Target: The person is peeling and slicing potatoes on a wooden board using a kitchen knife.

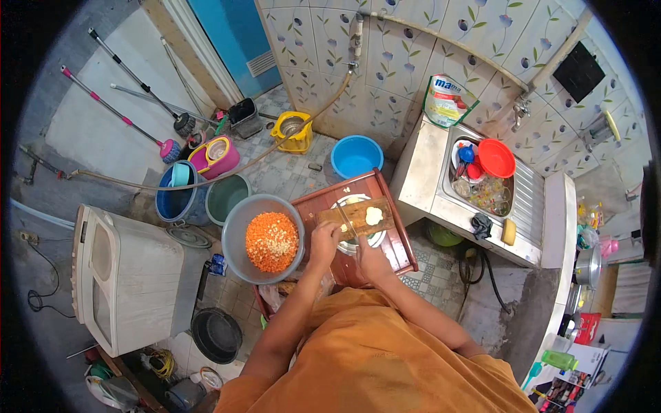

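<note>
A wooden cutting board (356, 219) lies across a white plate or bowl on a reddish-brown wooden table (335, 193). My right hand (373, 260) grips the handle of a knife (346, 217), whose blade crosses the board. My left hand (325, 240) is at the board's left end, its fingers by a small pale piece (344, 227); whether they pinch it I cannot tell. To the right of the blade, a pile of pale chopped pieces (374, 216) rests on the board. Left of my hands, a large grey basin (235, 227) holds diced orange pieces (268, 235) with pale bits on top.
A blue basin (357, 155) stands on the floor beyond the table. At the right, a steel sink (452, 178) holds dishes and a red bowl (497, 158). A hose (289, 135) runs above the buckets at the left. A washing machine (139, 279) stands farther left.
</note>
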Demonstrator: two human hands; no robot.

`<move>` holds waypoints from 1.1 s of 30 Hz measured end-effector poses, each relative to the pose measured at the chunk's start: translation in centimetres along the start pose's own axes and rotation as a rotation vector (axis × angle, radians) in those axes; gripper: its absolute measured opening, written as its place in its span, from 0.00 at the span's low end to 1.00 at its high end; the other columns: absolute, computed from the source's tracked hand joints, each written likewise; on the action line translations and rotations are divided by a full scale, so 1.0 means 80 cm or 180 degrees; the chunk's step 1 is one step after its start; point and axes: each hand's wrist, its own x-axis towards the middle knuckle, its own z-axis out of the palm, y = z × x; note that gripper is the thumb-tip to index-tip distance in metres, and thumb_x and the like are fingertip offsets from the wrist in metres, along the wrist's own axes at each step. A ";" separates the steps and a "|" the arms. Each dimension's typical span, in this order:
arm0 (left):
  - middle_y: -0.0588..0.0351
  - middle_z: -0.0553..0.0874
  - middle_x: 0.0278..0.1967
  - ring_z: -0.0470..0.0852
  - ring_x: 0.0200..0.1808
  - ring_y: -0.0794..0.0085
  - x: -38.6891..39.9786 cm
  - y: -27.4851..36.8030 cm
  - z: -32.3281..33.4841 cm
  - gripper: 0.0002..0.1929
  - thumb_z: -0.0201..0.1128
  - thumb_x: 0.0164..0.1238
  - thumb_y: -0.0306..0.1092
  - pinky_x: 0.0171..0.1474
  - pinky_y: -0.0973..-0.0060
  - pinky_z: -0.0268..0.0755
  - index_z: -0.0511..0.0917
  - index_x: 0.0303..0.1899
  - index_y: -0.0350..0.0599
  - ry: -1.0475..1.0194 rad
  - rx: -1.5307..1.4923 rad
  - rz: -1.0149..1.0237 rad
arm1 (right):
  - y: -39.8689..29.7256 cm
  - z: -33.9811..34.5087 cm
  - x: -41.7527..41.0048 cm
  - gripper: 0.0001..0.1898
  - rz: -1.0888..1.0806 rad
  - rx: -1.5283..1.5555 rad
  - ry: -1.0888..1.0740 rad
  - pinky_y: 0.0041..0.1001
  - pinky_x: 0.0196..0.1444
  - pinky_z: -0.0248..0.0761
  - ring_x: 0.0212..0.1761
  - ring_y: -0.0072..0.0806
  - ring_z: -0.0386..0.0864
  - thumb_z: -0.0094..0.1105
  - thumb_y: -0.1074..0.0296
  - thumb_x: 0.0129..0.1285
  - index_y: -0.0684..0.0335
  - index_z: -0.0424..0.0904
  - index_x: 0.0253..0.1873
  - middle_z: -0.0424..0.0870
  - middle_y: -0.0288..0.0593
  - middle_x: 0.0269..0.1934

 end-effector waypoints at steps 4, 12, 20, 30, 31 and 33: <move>0.45 0.84 0.36 0.84 0.37 0.57 0.001 0.000 -0.002 0.05 0.65 0.57 0.22 0.41 0.66 0.77 0.83 0.35 0.32 0.0030 -0.0028 -0.0192 | -0.014 -0.009 -0.002 0.14 0.0067 -0.0115 -0.0200 0.55 0.46 0.73 0.43 0.64 0.81 0.37 0.62 0.74 0.59 0.62 0.58 0.82 0.68 0.37; 0.45 0.83 0.35 0.83 0.38 0.52 -0.001 -0.007 0.004 0.03 0.65 0.54 0.21 0.43 0.65 0.75 0.83 0.31 0.33 0.0102 0.0180 -0.0024 | -0.018 -0.009 -0.001 0.14 0.0163 -0.0148 -0.0423 0.54 0.50 0.73 0.46 0.63 0.81 0.39 0.70 0.70 0.60 0.62 0.59 0.82 0.69 0.41; 0.45 0.83 0.34 0.83 0.38 0.52 0.000 -0.008 0.004 0.02 0.65 0.55 0.21 0.42 0.64 0.75 0.83 0.31 0.33 0.0053 0.0160 -0.0098 | 0.011 0.025 -0.008 0.15 0.0136 -0.0158 -0.0328 0.54 0.49 0.74 0.46 0.63 0.81 0.40 0.72 0.69 0.60 0.62 0.59 0.82 0.69 0.41; 0.42 0.81 0.33 0.82 0.36 0.48 0.004 0.002 0.000 0.02 0.61 0.56 0.21 0.41 0.61 0.74 0.80 0.29 0.31 0.0031 -0.0066 -0.0064 | 0.007 0.035 0.023 0.09 0.0039 -0.0270 -0.0208 0.53 0.41 0.75 0.39 0.62 0.82 0.43 0.69 0.69 0.64 0.62 0.50 0.82 0.68 0.33; 0.42 0.81 0.33 0.82 0.36 0.48 0.004 0.001 -0.001 0.02 0.61 0.56 0.21 0.41 0.61 0.74 0.80 0.29 0.31 0.0031 -0.0067 -0.0062 | 0.007 0.037 0.024 0.09 0.0039 -0.0270 -0.0206 0.53 0.41 0.75 0.39 0.62 0.82 0.43 0.69 0.69 0.64 0.62 0.50 0.82 0.68 0.33; 0.44 0.82 0.35 0.82 0.37 0.49 0.003 -0.001 -0.003 0.03 0.64 0.56 0.21 0.41 0.63 0.74 0.81 0.32 0.31 -0.0057 0.0025 -0.0085 | 0.005 0.039 0.026 0.10 0.0041 -0.0402 -0.0213 0.51 0.40 0.77 0.39 0.60 0.83 0.46 0.68 0.69 0.64 0.62 0.50 0.82 0.65 0.32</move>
